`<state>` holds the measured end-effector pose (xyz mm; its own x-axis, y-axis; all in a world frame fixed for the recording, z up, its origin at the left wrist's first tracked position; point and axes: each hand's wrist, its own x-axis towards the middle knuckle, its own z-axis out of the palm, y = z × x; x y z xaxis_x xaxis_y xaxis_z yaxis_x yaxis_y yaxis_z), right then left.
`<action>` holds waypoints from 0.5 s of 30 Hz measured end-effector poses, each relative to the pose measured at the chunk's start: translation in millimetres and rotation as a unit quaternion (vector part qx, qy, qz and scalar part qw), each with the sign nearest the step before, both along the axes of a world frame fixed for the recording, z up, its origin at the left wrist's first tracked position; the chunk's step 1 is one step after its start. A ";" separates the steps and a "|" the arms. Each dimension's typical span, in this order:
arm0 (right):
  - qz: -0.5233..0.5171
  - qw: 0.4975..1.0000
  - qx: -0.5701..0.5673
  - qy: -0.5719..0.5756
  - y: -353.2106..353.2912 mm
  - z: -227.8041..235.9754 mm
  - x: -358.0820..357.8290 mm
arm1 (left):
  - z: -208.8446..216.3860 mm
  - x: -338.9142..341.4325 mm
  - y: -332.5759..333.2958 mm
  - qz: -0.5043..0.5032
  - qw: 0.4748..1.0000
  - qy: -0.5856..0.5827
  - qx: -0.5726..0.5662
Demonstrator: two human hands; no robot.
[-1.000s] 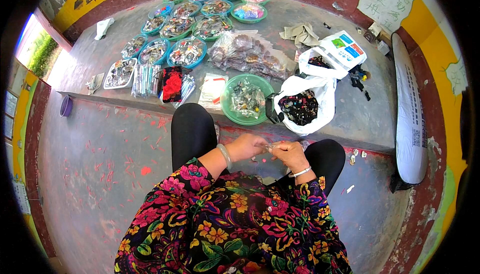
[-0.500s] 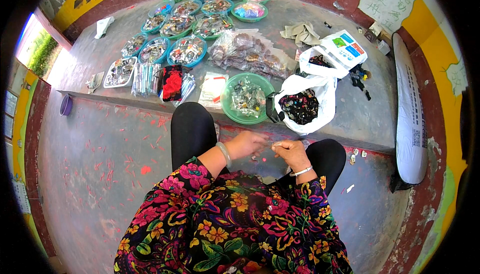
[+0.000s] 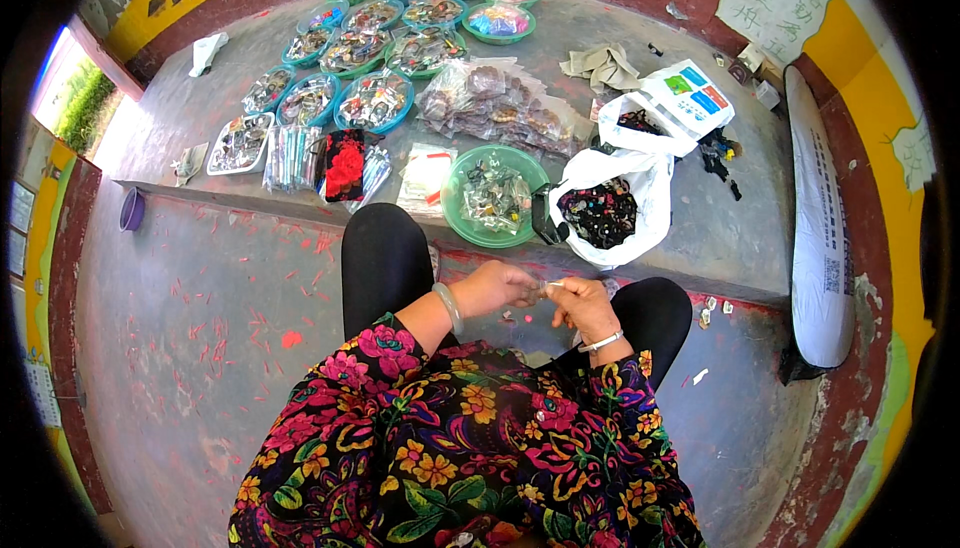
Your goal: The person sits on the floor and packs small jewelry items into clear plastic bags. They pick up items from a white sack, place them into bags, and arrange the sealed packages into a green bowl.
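My left hand (image 3: 497, 288) and my right hand (image 3: 585, 308) meet between my knees, fingertips pinched closed almost against each other. A small pale, clear-looking bit (image 3: 544, 289) shows between them, too small to name. Just ahead, on the raised concrete ledge, is a green plastic basin (image 3: 460, 223) with small clear packets (image 3: 496, 196) in it. Right of the basin a white plastic bag (image 3: 655, 218) gapes, full of dark beaded pieces (image 3: 600, 213). A flat packet of white and red strips (image 3: 427, 176) lies left of the basin.
Several basins of small packaged goods (image 3: 375, 101) crowd the ledge behind, beside a heap of clear bags (image 3: 495, 103). A second white bag (image 3: 685, 98) and a grey cloth (image 3: 603, 68) lie right. A long silver-wrapped board (image 3: 820, 228) leans at the right wall. A purple bucket (image 3: 132, 210) stands left.
My left hand was blurred in motion and slightly apart; now its fingertips are up against those of my right hand, at the small bit. The right hand has barely shifted.
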<state>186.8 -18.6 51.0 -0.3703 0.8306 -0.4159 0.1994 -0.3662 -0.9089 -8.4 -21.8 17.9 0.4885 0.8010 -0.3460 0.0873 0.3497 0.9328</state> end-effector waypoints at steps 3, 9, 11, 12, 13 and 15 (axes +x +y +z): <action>-0.022 0.999 -0.024 0.023 -1.2 0.9 -2.7 | -7.3 -0.6 1.0 0.018 0.999 -0.042 -0.022; 0.004 1.000 -0.019 -0.017 0.9 -4.3 0.4 | -6.4 -1.9 -0.1 -0.007 0.997 0.026 0.075; 0.007 0.999 -0.022 -0.028 1.8 -3.1 -0.1 | -6.6 -2.1 0.3 -0.014 0.996 0.042 0.076; 0.006 0.999 -0.021 -0.028 2.2 -3.7 -0.3 | -6.7 -2.2 0.4 -0.017 0.996 0.050 0.076; 0.006 0.999 -0.020 -0.028 2.4 -4.1 -0.3 | -7.5 -2.2 0.5 -0.018 0.995 0.050 0.083; -0.005 1.000 -0.006 0.012 0.4 0.3 -2.4 | -10.3 -2.0 1.1 -0.021 0.994 0.051 0.096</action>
